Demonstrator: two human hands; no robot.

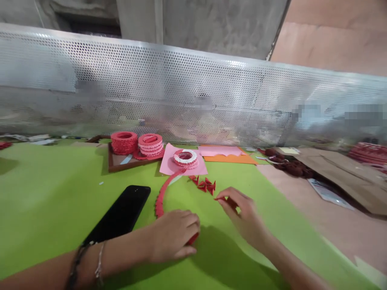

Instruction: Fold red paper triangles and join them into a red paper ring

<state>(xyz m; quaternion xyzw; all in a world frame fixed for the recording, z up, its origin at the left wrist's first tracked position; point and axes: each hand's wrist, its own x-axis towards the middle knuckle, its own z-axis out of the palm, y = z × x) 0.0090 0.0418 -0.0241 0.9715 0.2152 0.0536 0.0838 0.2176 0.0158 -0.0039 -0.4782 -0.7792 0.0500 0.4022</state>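
Red strip held, a small piece pinched.
On the green tabletop the strip's long axis is bowed leftward from the white-topped coil to the left hand, apparently enclosed by curled fingers. Beside folded pieces, the small piece, pointing left, is gripped by the right hand's closed fingertips; picking-up seems in hand, a light pinch called for.
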